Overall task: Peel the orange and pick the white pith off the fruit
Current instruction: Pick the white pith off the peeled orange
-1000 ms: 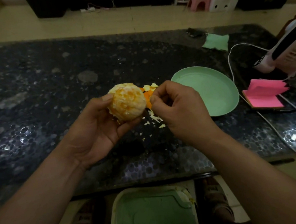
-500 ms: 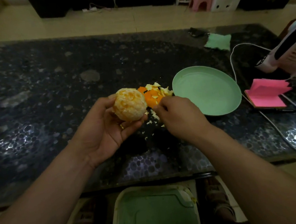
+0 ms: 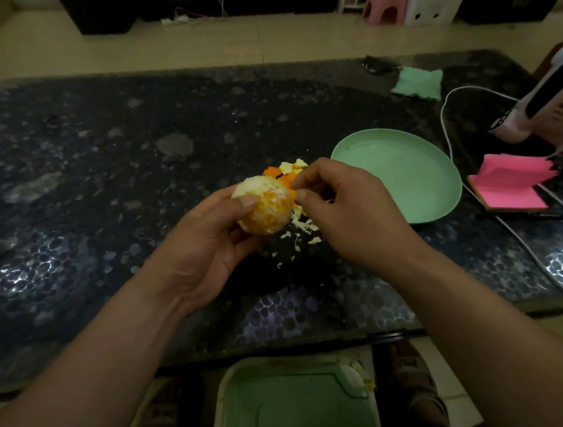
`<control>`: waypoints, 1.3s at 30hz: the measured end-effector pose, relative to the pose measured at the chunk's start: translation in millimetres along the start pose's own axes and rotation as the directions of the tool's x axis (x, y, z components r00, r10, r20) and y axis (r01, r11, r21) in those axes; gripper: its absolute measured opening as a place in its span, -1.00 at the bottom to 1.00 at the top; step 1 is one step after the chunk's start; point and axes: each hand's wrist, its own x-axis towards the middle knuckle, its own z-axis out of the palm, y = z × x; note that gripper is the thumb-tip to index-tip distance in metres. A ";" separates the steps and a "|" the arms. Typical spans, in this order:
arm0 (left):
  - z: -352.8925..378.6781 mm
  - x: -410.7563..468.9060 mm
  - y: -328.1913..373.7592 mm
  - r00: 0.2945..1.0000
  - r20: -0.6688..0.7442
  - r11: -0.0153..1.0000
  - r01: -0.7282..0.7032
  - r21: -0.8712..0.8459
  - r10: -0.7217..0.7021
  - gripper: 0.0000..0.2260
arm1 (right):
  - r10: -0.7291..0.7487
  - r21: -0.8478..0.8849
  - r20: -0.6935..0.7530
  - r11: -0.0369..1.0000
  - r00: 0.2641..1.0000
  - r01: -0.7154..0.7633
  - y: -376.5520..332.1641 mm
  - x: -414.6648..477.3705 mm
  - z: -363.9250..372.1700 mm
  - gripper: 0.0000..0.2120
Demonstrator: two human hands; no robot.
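Observation:
My left hand (image 3: 208,251) grips the peeled orange (image 3: 266,208) just above the dark table; orange flesh shows with patches of white pith, mostly on its top. My right hand (image 3: 348,207) is right beside the fruit, fingers curled, with thumb and forefinger pinching at the pith on the orange's right edge. Behind the fruit lies a pile of orange peel pieces (image 3: 286,173). Pale pith scraps (image 3: 303,226) are scattered on the table under my right hand.
A light green plate (image 3: 407,180) sits right of the hands. Further right are pink sticky notes (image 3: 507,184), a white cable (image 3: 446,121) and a white device (image 3: 554,101). A green cloth (image 3: 419,83) lies at the back. A green bin (image 3: 292,408) stands below the table's near edge.
My right hand went down to the scrap pile and has come back up to the orange's right side. My left hand has turned the orange, showing more bare flesh.

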 end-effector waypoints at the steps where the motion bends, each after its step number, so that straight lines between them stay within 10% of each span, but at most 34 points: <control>1: 0.2 -0.3 0.2 1.000 -0.002 1.000 -0.003 0.008 0.003 -0.53 | -0.001 0.021 0.006 1.000 1.000 0.001 -1.4 -1.8 -1.7 -0.95; 13: 2.0 -4.3 9.2 0.998 -0.015 0.987 0.053 -0.149 -0.056 -0.53 | -0.076 0.063 0.029 0.995 0.997 0.074 -4.0 -6.3 -3.8 -0.96; 30: 8.8 -5.5 6.4 0.997 -0.075 1.000 0.013 0.023 -0.012 -0.58 | -0.328 -0.408 -0.052 0.869 0.943 0.280 -4.4 -12.4 8.1 -0.88; 39: 6.1 -10.0 10.5 0.998 0.028 0.997 0.055 -0.053 -0.054 -0.53 | -0.156 -0.088 -0.086 0.985 0.984 0.149 -5.8 -10.6 6.4 -0.89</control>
